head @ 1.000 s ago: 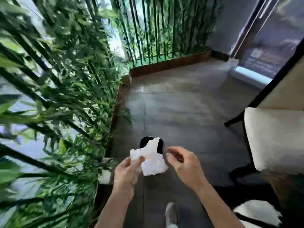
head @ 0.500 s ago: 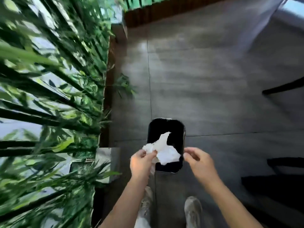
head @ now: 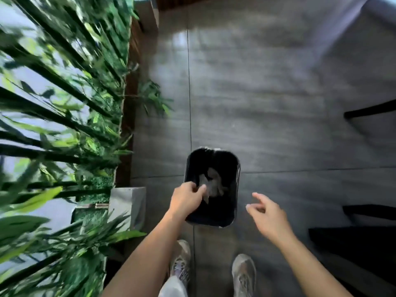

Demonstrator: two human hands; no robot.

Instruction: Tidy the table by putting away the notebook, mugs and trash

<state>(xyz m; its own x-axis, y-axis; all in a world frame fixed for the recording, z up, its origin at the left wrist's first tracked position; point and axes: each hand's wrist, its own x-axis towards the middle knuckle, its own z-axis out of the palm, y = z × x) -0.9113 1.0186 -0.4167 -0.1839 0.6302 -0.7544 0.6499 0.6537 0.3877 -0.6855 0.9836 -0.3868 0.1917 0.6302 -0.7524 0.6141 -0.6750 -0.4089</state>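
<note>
The trash step looks like the one in hand. A black bin stands on the gray floor, right in front of the person's shoes. A crumpled paper is inside the bin, low down and in shadow. It is a bit blurry, so I cannot tell if it has landed at the bottom.

The left hand is over the near left edge of the bin. Its fingers are curled, with the tips next to the paper. I cannot tell if they pinch it or have let go. The right hand is just beside the bin on the right, with its fingers spread and nothing in it.

The bin is longer than it is wide. Its long side runs away from the person, and its open top faces up. The paper is a lumpy ball, so it points no clear way.

Next, I think both hands need to pull back. Then the person should go for the mugs and notebook, which are not in view here.
</note>
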